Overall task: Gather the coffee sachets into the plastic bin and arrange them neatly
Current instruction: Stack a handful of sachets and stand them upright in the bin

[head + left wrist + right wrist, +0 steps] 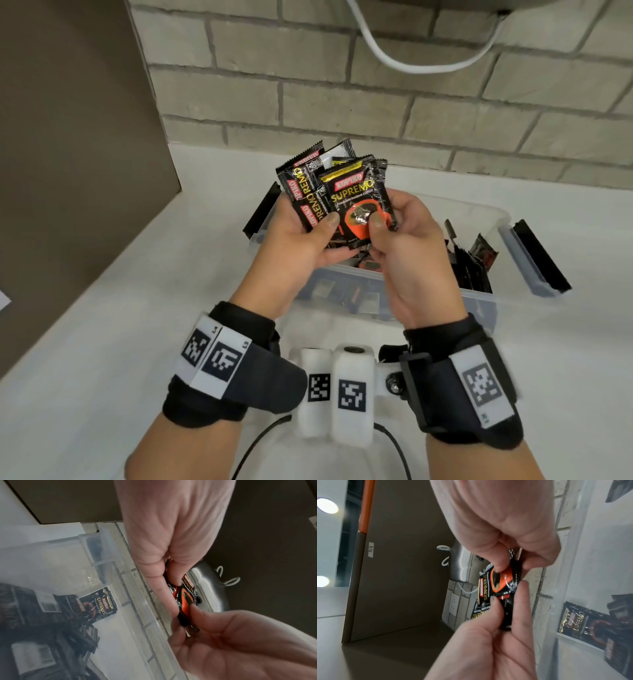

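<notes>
A bunch of black Kopiko Supremo coffee sachets point(356, 195) is fanned out upright above the clear plastic bin point(479, 298). My left hand point(322, 229) grips the bunch from the left, thumb on the front. My right hand point(380, 229) pinches the front sachet, thumb on its orange cup picture. The left wrist view shows that sachet point(187, 596) squeezed between both hands. It appears again, the front sachet point(498, 584), in the right wrist view. More sachets point(476, 260) lie inside the bin, one flat against its wall point(101, 605) point(578, 620).
The bin stands on a white counter point(102, 342) against a brick wall point(342, 85). Its black side latches point(541, 257) are folded outward. A brown cabinet panel point(68, 137) rises at the left. A white cable point(411, 65) hangs from a metal unit above.
</notes>
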Demonstrator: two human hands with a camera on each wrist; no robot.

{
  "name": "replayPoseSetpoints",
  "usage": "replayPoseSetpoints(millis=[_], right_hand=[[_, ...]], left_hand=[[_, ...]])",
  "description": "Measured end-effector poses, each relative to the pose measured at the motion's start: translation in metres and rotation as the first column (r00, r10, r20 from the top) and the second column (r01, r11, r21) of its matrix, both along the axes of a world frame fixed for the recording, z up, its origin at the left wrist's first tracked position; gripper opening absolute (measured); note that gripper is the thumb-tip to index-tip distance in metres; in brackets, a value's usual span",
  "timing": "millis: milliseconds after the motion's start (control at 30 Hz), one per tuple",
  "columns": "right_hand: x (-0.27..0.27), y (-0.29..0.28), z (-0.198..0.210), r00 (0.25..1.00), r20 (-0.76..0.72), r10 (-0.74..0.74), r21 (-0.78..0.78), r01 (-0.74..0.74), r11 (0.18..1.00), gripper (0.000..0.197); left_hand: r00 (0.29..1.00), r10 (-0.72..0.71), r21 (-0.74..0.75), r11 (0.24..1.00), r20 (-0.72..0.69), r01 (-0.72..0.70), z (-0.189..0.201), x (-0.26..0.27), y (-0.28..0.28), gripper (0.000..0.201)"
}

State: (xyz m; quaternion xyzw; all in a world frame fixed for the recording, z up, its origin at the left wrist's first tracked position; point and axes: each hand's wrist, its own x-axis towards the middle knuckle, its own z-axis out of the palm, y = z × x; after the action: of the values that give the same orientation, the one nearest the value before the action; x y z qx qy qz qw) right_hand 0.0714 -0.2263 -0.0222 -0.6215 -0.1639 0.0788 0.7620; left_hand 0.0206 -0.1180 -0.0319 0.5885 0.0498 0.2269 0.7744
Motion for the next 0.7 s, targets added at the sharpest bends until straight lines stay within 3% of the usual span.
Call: replayPoseSetpoints(millis=[167, 300, 400, 467, 533, 600, 700], right_hand=[[0.001, -0.014, 0.008, 0.991, 0.109, 0.077, -0.156, -0.059, 0.986, 0.022], [0.0, -0.01, 0.007, 0.973, 0.231, 0.008, -0.223, 0.045, 0.974, 0.014], [0.004, -0.008, 0.002, 0.978, 0.195, -0.076, -0.187, 0.114, 0.976, 0.025], [0.009, -0.012, 0.0, 0.986, 0.116, -0.12, -0.153, 0.137, 0.979, 0.043], [0.011, -0.018, -0.001, 0.987, 0.081, -0.138, -0.179, 0.15, 0.972, 0.052], [0.009, -0.022, 0.001, 0.986, 0.134, -0.1, -0.282, 0.135, 0.95, 0.035], [0.009, -0.02, 0.003, 0.999, 0.052, -0.001, -0.367, 0.02, 0.93, 0.032]], left_hand=[[1.0, 0.003, 0.057, 0.998, -0.024, -0.001, -0.002, 0.002, 0.002, 0.039], [1.0, -0.015, 0.092, 0.996, -0.025, 0.018, -0.002, 0.001, -0.005, 0.03], [1.0, -0.024, -0.049, 0.999, 0.001, 0.024, -0.002, 0.001, 0.001, 0.024], [0.999, 0.05, -0.074, 0.996, 0.021, -0.048, -0.003, -0.001, 0.011, 0.022], [0.993, 0.109, 0.022, 0.994, 0.044, -0.11, -0.003, -0.002, 0.02, 0.02], [0.986, 0.119, 0.132, 0.982, 0.113, -0.134, -0.003, -0.004, 0.025, 0.024], [0.966, 0.012, 0.327, 0.94, 0.259, -0.1, -0.004, -0.008, 0.033, 0.025]])
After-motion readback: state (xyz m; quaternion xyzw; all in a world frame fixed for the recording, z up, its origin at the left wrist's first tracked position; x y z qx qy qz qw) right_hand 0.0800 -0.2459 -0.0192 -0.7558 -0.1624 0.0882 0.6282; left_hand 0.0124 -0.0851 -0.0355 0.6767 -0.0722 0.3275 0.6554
